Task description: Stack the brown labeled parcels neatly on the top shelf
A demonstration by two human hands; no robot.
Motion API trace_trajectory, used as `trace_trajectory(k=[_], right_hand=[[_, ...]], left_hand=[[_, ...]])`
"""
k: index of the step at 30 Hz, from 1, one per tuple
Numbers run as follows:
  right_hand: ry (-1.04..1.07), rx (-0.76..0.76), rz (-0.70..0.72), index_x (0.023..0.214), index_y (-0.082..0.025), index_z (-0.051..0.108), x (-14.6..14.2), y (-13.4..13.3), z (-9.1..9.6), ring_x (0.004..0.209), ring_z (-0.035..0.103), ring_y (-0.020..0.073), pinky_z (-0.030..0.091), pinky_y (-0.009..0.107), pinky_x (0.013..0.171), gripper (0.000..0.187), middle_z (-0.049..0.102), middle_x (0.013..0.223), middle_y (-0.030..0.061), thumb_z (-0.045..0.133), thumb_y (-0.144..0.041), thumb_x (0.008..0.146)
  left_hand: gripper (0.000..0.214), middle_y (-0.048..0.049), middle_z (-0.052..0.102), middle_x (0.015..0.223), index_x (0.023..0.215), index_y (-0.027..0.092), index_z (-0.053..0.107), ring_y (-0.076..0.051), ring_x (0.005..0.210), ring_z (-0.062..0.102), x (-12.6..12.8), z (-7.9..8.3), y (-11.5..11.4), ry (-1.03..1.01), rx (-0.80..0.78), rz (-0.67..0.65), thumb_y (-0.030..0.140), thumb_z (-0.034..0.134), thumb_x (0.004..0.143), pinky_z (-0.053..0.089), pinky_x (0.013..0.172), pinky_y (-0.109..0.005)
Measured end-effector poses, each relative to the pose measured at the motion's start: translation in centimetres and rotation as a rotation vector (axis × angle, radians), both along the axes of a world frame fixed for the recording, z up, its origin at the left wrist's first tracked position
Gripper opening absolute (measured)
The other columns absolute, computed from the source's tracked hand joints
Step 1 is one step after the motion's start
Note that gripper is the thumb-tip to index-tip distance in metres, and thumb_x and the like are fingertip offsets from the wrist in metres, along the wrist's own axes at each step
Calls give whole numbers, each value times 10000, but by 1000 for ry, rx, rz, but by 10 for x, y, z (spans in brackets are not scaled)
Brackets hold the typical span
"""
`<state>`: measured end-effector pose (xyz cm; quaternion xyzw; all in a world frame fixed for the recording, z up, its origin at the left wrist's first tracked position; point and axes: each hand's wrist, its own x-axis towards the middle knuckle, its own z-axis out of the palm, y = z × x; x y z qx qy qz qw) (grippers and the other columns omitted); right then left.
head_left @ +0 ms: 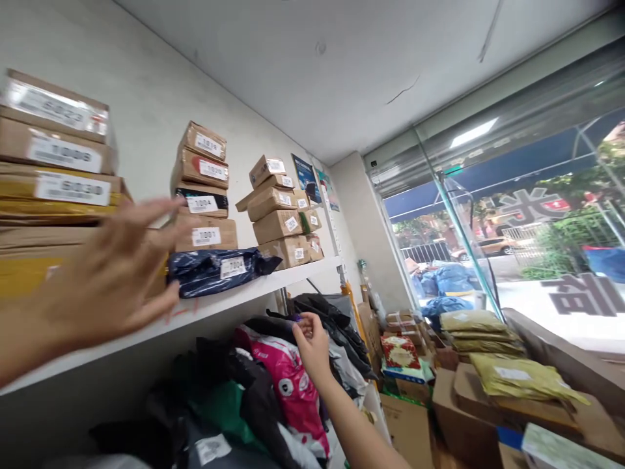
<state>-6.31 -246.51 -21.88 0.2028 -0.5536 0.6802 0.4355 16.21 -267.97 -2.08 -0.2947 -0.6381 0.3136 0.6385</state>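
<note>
My left hand (114, 270) is raised at the left, blurred, with fingers apart and nothing in them. It passes in front of a stack of cardboard boxes and near the dark blue plastic parcel (200, 273) on the white shelf (249, 291). Below that shelf, my right hand (313, 345) has thumb and fingers pinched together at the edge of a black plastic parcel bag (271, 326). A pink parcel bag (280, 371) with white print lies just beside it. Part of the pinch is hidden by the fingers.
Labelled boxes (278, 225) stand in stacks along the shelf. Dark bags and a green bag (224, 413) crowd the lower level. To the right, large cartons (459, 410) bear yellow parcels (522, 378), near a glass front. A red box (400, 352) sits further back.
</note>
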Motion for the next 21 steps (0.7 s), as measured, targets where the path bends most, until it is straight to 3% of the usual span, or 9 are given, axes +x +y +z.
trace_trajectory(k=[3, 7, 10, 14, 17, 21], right_hand=[[-8, -36, -74, 939, -171, 522, -62, 28, 23, 707, 577, 214, 499, 374, 696, 320, 590, 803, 71, 521, -408, 725], [15, -68, -172, 973, -158, 506, -126, 66, 58, 895, 569, 272, 443, 453, 885, 349, 587, 974, 150, 490, -412, 734], [35, -71, -211, 1069, -121, 486, -164, 89, 100, 1057, 518, 305, 375, 460, 981, 427, 552, 1110, 204, 464, -410, 756], [-29, -47, -198, 1244, -52, 413, -209, 108, 170, 1255, 411, 313, 292, 434, 1065, 570, 463, 1306, 262, 409, -453, 839], [-139, 53, -122, 1238, -49, 462, -240, 116, 208, 1238, 459, 314, 316, 462, 1047, 623, 511, 1293, 252, 440, -542, 857], [-217, 229, -2, 1118, -105, 587, -273, 125, 227, 1075, 593, 272, 396, 471, 967, 646, 646, 1134, 172, 405, -664, 847]], left_hand=[[725, -57, 123, 1585, 1481, 227, 177, -252, 1427, 196, -47, -46, 34, -19, -189, 88, 235, 453, 811, 162, 1179, -443], [663, -120, 293, 1526, 1424, 195, 333, -265, 1392, 293, -119, -74, 77, -115, -131, 144, 173, 462, 774, 290, 1136, -411], [596, -167, 356, 1483, 1379, 160, 402, -286, 1367, 340, -173, -76, 109, -169, -67, 153, 153, 457, 786, 363, 1090, -412], [587, -273, 412, 1418, 1333, 34, 452, -361, 1279, 450, -227, -64, 135, -61, 58, 255, 239, 489, 785, 449, 994, -448], [615, -290, 466, 1373, 1333, -8, 453, -369, 1197, 530, -245, -56, 140, -7, 303, 389, 328, 456, 817, 499, 912, -458], [607, -239, 551, 1317, 1315, 28, 509, -345, 1151, 576, -248, -59, 139, -32, 398, 537, 395, 430, 838, 481, 947, -472]])
